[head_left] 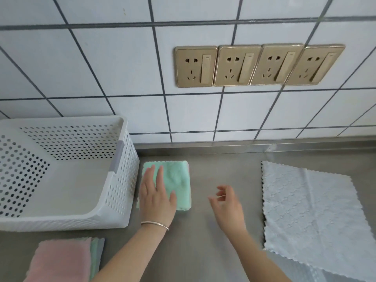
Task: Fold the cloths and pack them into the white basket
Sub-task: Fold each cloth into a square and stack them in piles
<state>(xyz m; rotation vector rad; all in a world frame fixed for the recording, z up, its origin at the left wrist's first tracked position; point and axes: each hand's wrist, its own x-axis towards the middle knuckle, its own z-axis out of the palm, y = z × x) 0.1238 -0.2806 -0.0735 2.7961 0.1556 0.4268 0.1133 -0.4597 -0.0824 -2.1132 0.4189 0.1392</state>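
Left hand (156, 197) flat on folded green cloth (179, 184) beside basket (122, 180), fingers straight. Right hand (227, 204) hovers, fingers loosely curled, holding nothing.

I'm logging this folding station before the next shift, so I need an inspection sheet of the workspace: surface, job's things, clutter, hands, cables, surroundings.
Surface: grey metal counter, bare in the middle.
Job's things: white basket at left, nothing seen inside; folded green cloth beside it; pale cloth spread flat at right; stack of folded cloths, pink on top, at the near left edge.
Clutter: nothing seen.
Hands: left hand rests flat on the green cloth; right hand hovers over the counter, fingers loose, holding nothing.
Cables: nothing seen.
Surroundings: white tiled wall with four gold sockets, nothing plugged in.
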